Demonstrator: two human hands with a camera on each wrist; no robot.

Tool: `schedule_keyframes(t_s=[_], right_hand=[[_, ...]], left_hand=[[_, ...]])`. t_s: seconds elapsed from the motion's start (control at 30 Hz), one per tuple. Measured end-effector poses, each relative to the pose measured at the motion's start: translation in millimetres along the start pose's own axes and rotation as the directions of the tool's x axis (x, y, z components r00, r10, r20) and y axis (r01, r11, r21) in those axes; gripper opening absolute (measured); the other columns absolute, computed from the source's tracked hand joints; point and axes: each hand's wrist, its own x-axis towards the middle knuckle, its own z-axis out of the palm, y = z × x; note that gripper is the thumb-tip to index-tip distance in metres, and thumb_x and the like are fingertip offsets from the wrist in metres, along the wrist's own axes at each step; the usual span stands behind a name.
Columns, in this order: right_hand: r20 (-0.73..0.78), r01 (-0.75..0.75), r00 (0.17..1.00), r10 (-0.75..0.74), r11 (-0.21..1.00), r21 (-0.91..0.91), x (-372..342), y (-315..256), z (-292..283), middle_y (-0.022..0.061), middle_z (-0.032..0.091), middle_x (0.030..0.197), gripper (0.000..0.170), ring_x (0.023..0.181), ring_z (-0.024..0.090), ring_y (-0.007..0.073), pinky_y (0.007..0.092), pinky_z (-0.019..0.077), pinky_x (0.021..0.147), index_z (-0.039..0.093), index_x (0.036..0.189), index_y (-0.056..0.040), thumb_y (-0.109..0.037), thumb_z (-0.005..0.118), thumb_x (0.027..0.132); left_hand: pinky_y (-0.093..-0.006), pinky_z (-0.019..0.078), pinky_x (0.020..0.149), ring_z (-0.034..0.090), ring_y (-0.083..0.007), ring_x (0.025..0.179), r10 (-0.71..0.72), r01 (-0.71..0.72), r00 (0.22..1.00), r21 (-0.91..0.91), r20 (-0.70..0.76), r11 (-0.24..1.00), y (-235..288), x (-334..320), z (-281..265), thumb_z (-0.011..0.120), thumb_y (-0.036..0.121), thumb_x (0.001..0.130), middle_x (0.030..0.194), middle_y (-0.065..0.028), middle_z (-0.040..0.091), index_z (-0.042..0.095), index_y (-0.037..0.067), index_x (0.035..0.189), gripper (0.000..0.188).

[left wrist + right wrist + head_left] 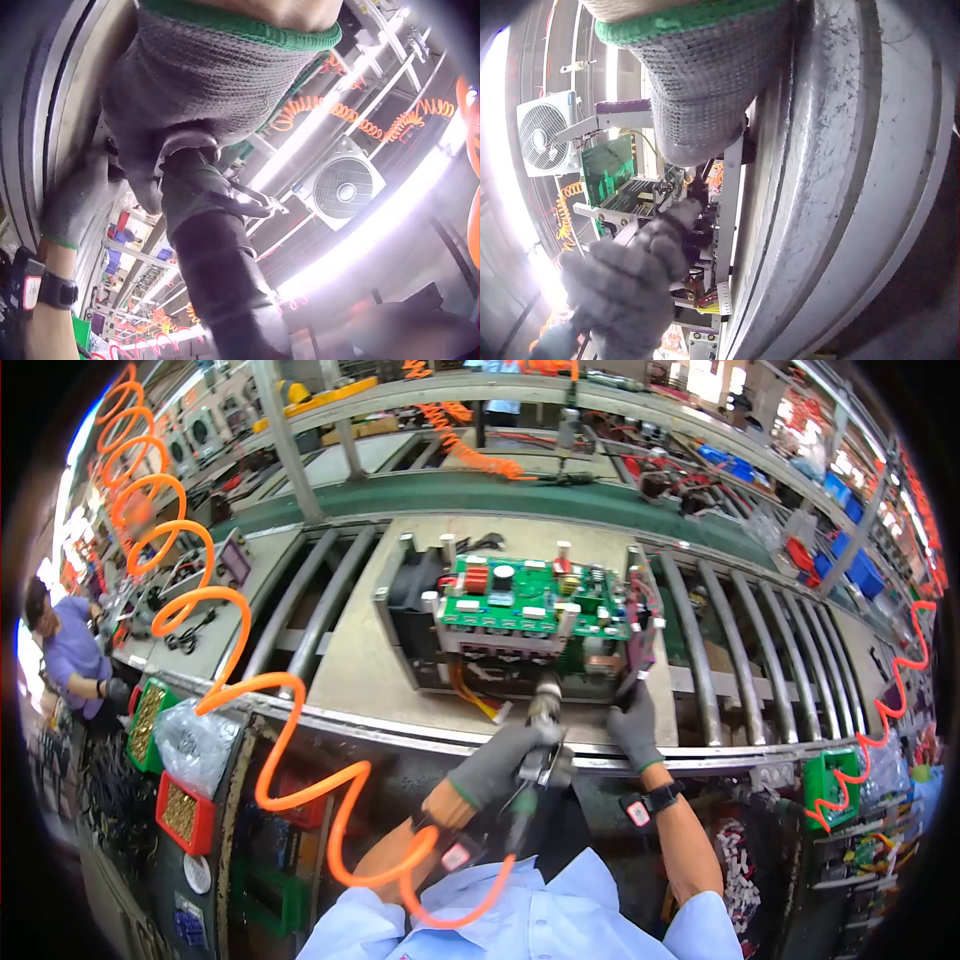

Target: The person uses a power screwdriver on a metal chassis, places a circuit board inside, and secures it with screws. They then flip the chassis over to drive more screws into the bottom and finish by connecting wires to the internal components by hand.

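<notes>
My gloved left hand (495,765) grips an air screwdriver (545,710), its nose pointing into the lower front of an open metal-framed unit. In the left wrist view, the dark body of the screwdriver (217,255) extends from the curled fingers. My gloved right hand (632,730) holds the front right corner of the metal frame (655,625); its fingertips are partly hidden there. A green circuit board (535,600) with red and white parts lies across the top of the unit. Yellow and orange wires (475,695) hang at its lower front.
The unit stands on a pale board (350,680) between metal rollers (735,645). An orange coiled hose (285,745) loops at left. Bins of screws include a red bin (182,815) and green bin (832,785). Another person (75,650) stands at far left.
</notes>
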Motion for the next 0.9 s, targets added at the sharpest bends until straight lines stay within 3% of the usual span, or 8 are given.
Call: schedule_keyframes(t_s=[0.13, 0.3, 0.47, 0.63, 0.67, 0.73, 0.83, 0.9], right_hand=[[-0.083, 0.004, 0.997, -0.006, 1.000, -0.022, -4, 10, -6, 0.0170, 0.063, 0.122, 0.056, 0.118, 0.060, 0.0263, 0.0351, 0.0440, 0.106, 0.049, 0.137, 0.0052, 0.002, 0.054, 0.081], [-0.337, 0.341, 0.857, -0.391, 0.919, -0.198, -29, -32, -18, 0.0176, 0.056, 0.129, 0.065, 0.122, 0.055, 0.0302, 0.0408, 0.0428, 0.109, 0.050, 0.136, 0.0063, 0.007, 0.047, 0.071], [0.114, 0.635, 0.768, -0.631, 0.773, -0.002, -44, -155, 41, 0.0182, 0.064, 0.110, 0.043, 0.105, 0.062, 0.0377, 0.0446, 0.0482, 0.095, 0.058, 0.118, 0.0011, 0.004, 0.058, 0.076], [0.637, 0.530, 0.595, -0.491, 0.835, 0.149, -35, -192, 155, 0.0189, 0.064, 0.109, 0.036, 0.104, 0.063, 0.0367, 0.0447, 0.0518, 0.087, 0.059, 0.116, -0.0011, -0.013, 0.066, 0.082], [0.695, 0.562, 0.547, -0.466, 0.820, 0.108, -33, -194, 177, 0.0186, 0.063, 0.110, 0.037, 0.105, 0.063, 0.0367, 0.0449, 0.0519, 0.087, 0.059, 0.116, -0.0014, -0.017, 0.066, 0.083], [0.679, 0.630, 0.499, -0.538, 0.763, 0.141, -29, -187, 228, 0.0175, 0.063, 0.113, 0.038, 0.106, 0.063, 0.0358, 0.0451, 0.0512, 0.090, 0.059, 0.117, -0.0022, -0.020, 0.065, 0.084], [0.653, 0.692, 0.450, -0.610, 0.700, 0.177, -24, -190, 293, 0.0157, 0.062, 0.117, 0.039, 0.109, 0.062, 0.0339, 0.0461, 0.0491, 0.095, 0.059, 0.119, -0.0032, -0.022, 0.063, 0.085], [0.670, 0.713, 0.428, -0.606, 0.682, 0.161, -22, -196, 330, 0.0147, 0.062, 0.120, 0.040, 0.113, 0.061, 0.0326, 0.0480, 0.0469, 0.098, 0.058, 0.121, -0.0042, -0.023, 0.061, 0.086]], left_hand=[[-0.0329, 0.0592, 0.072, 0.068, -0.0208, 0.074, -0.161, 0.160, 0.987, -0.048, -0.028, 0.986, -4, -113, -22, 0.064, 0.033, 0.095, 0.093, -0.0140, 0.068, 0.060, -0.003, 0.104, 0.037], [-0.0273, 0.0566, 0.067, 0.066, -0.0150, 0.069, -0.128, 0.145, 0.936, 0.029, -0.327, 0.989, -51, -221, -102, 0.062, 0.033, 0.094, 0.085, -0.0101, 0.068, 0.060, -0.001, 0.108, 0.037], [-0.0273, 0.0545, 0.061, 0.064, -0.0174, 0.071, 0.044, -0.289, 0.713, -0.236, -0.699, 0.928, -48, -260, -114, 0.067, 0.025, 0.090, 0.095, -0.0116, 0.065, 0.058, -0.002, 0.116, 0.039], [-0.0298, 0.0555, 0.075, 0.062, -0.0172, 0.086, 0.229, -0.593, 0.803, -0.701, -0.550, 0.396, -32, -246, -208, 0.065, 0.019, 0.094, 0.090, -0.0048, 0.062, 0.062, 0.003, 0.104, 0.018], [-0.0300, 0.0550, 0.075, 0.061, -0.0175, 0.084, 0.328, -0.722, 0.691, -0.595, -0.644, 0.354, -32, -241, -238, 0.066, 0.018, 0.095, 0.087, -0.0052, 0.061, 0.061, 0.004, 0.097, 0.015], [-0.0344, 0.0548, 0.075, 0.060, -0.0196, 0.082, 0.534, -0.809, 0.543, -0.234, -0.648, 0.540, -9, -232, -281, 0.063, 0.012, 0.092, 0.082, -0.0069, 0.058, 0.061, 0.003, 0.093, 0.010], [-0.0393, 0.0542, 0.076, 0.058, -0.0234, 0.078, 0.380, -0.738, 0.649, -0.667, -0.659, 0.103, 37, -229, -335, 0.059, 0.008, 0.089, 0.080, -0.0104, 0.056, 0.060, -0.003, 0.093, 0.012], [-0.0398, 0.0541, 0.075, 0.059, -0.0254, 0.081, 0.295, -0.722, 0.675, -0.687, -0.676, 0.075, 66, -231, -331, 0.057, 0.007, 0.088, 0.083, -0.0131, 0.056, 0.058, -0.006, 0.097, 0.016]])
